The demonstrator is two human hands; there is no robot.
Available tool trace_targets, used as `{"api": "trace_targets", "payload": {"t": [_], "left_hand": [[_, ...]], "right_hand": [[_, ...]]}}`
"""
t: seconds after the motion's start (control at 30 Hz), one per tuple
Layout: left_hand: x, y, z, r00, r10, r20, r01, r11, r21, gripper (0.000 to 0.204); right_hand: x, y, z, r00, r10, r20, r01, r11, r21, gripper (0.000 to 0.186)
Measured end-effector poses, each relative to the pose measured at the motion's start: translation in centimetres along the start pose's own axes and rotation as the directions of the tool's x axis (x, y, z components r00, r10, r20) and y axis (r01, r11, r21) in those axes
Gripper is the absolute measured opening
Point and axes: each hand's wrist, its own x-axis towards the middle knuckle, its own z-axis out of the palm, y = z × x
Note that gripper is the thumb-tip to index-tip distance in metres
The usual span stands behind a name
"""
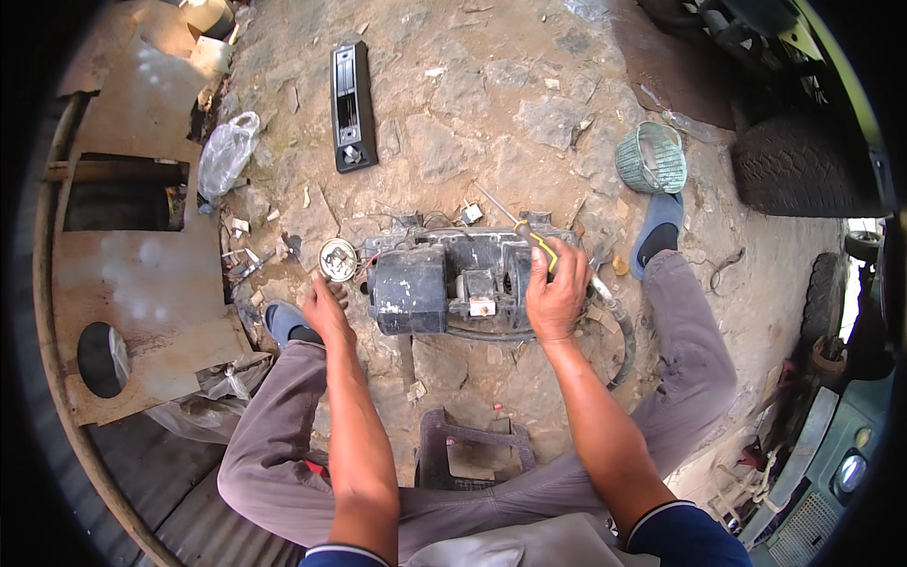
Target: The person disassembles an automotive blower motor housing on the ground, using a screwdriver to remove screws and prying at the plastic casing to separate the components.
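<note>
A dark, scuffed blower-like housing (411,291) lies on the ground between my legs, with wires at its left and a small white label on its front. My right hand (559,293) rests at the housing's right side, its fingers closed around a screwdriver (522,230) with a yellow-marked handle. The screwdriver's shaft points up and to the left, over the far edge of the housing. My left hand (328,310) is beside the housing, fingers curled, just below a round tin (338,260) of small parts. What those fingers hold, if anything, is hidden.
A long black vented panel (353,106) lies farther off. A green basket (651,158) stands by my right foot, near a tyre (801,168). A thick hose (619,326) curves off the housing's right. Nearer sits a low dark stool (435,454). A rusty sheet (142,312) stands left.
</note>
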Motion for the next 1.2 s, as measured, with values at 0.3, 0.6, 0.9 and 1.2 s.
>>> {"api": "trace_targets", "payload": {"t": [0.3, 0.6, 0.9, 1.2], "left_hand": [[-12.0, 2.3, -0.6, 0.927, 0.194, 0.320, -0.338, 0.801, 0.493, 0.083], [-13.2, -0.1, -1.5, 0.974, 0.004, 0.229, -0.087, 0.931, 0.355, 0.078], [-13.2, -1.6, -1.1, 0.974, 0.140, 0.176, -0.204, 0.882, 0.426, 0.077], [-13.8, -2.2, -1.3, 0.961, 0.267, 0.070, -0.269, 0.851, 0.452, 0.110]], "right_hand": [[-4.2, 0.2, -1.1, 0.999, -0.040, 0.029, 0.037, 0.995, 0.091, 0.030], [-7.5, 1.2, -2.4, 0.995, -0.046, 0.093, 0.036, 0.993, 0.114, 0.031], [-1.1, 2.9, -7.4, 0.949, 0.255, 0.188, -0.315, 0.818, 0.481, 0.023], [6.3, 6.2, -18.9, 0.992, 0.127, -0.010, -0.116, 0.932, 0.342, 0.024]]}}
